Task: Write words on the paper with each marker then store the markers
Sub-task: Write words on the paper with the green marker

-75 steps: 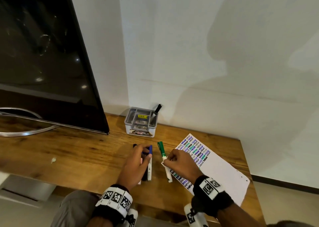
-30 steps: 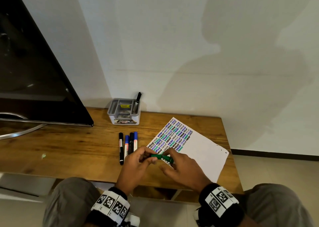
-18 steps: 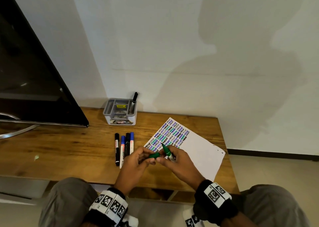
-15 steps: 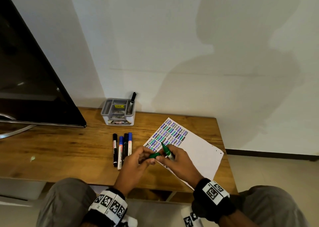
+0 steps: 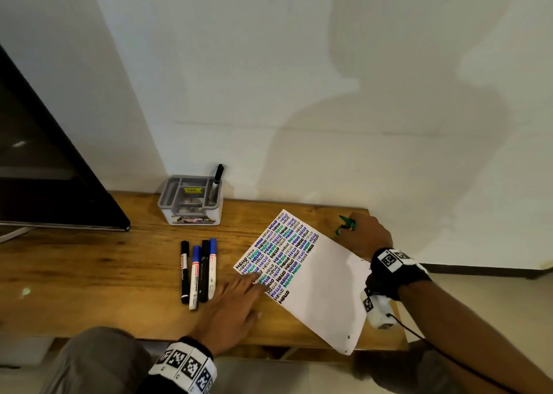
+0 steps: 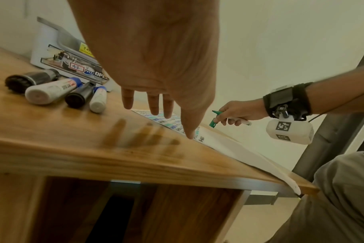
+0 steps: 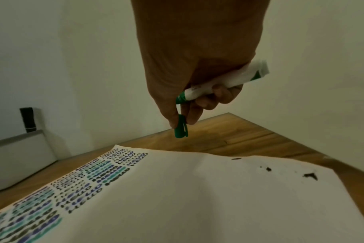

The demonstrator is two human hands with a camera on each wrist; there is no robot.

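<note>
Wooden desk [image 5: 89, 274] against a white wall. Right hand [image 5: 363, 236] curls around an uncapped green marker [image 7: 222, 80] and pinches its green cap [image 7: 180, 126] at the fingertips, above the desk's far right corner. Left hand [image 5: 230, 309], fingers straight, presses the near left edge of the paper [image 5: 323, 289] covered in "HELLO". Four markers [image 5: 197, 271] lie left of it; a grey organizer [image 5: 191, 202] holds a black marker [image 5: 217, 181].

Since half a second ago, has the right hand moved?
Yes. The right hand, gripping the green marker and its cap, has moved from the paper's near-left edge to the table's far right corner, beyond the paper.
</note>
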